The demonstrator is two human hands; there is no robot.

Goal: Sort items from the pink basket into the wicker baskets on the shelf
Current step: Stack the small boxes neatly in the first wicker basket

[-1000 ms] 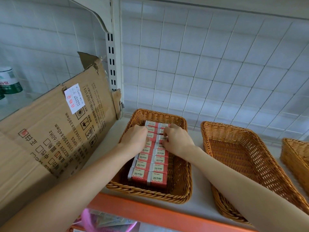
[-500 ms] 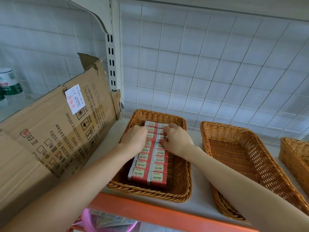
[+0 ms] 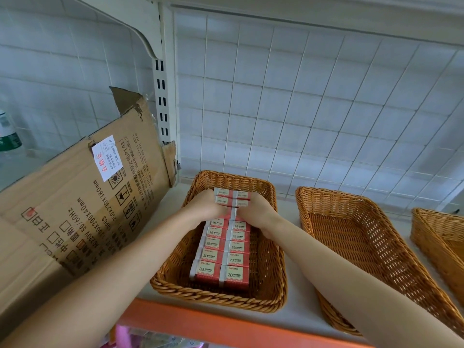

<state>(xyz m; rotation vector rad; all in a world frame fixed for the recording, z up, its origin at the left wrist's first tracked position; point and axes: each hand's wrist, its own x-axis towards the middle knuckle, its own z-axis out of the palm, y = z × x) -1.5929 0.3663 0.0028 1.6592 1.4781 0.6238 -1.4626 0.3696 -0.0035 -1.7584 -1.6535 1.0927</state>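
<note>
Up on the white shelf board with an orange front lip [image 3: 294, 313], both hands are inside the rectangular honey-brown wicker basket [image 3: 216, 296]. This basket holds the small red-and-cream boxes [image 3: 221, 257] printed "2B", laid in two neat columns that run from the wrists' side to the far wall.

The left hand [image 3: 204, 206] is curled against the left flank of the farthest rows and the right hand [image 3: 256, 209] against their right flank. Together they clamp those rows between them. The knuckles face up and the fingertips are hidden behind the boxes. The two rows just beyond the knuckles sit a little higher than the rows nearer the wrists.

Just to the right of the right forearm stands a second wicker basket of the same weave [image 3: 302, 217], with nothing visible in it. A third wicker basket [image 3: 431, 237] lies farther right, cut off by the frame edge.

Left of the left forearm a large brown cardboard carton with black print and a white sticker [image 3: 75, 209] leans across the shelf. Beyond the fingertips rises a white wire grid panel [image 3: 301, 109].

Below the left forearm, under the orange lip, a sliver of the pink plastic basket [image 3: 125, 336] shows, its contents too blurred to tell.
</note>
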